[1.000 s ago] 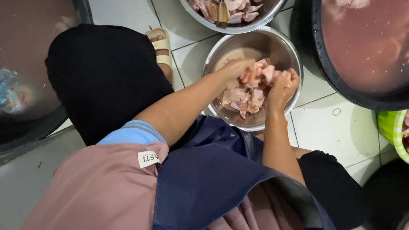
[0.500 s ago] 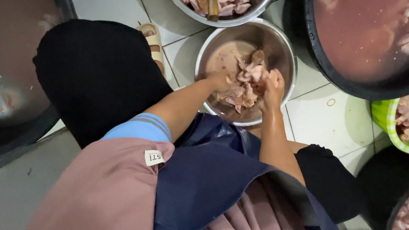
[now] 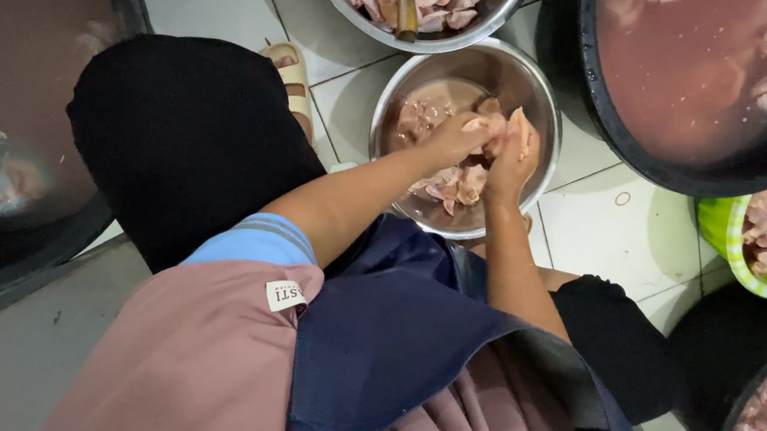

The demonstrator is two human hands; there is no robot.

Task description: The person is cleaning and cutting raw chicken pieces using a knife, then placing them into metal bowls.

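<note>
A steel bowl (image 3: pixel 545 100) on the tiled floor holds pink raw chicken pieces (image 3: pixel 450 186) in cloudy liquid. Both my hands reach into it. My left hand (image 3: pixel 455 138) and my right hand (image 3: pixel 513 155) are closed together on one chicken piece (image 3: pixel 497 128), lifted just above the others. My forearms cross over a dark blue apron and my black-clad knees.
A second steel bowl (image 3: pixel 438 41) of chicken with a knife in it sits behind. A big black tub (image 3: pixel 688 170) of reddish water with meat is at right, a green basket (image 3: pixel 728 244) of chicken below it, another black tub (image 3: pixel 24 247) at left.
The view has shifted so the bowl sits more central. My hands have drawn closer together and raised one chicken piece off the heap.
</note>
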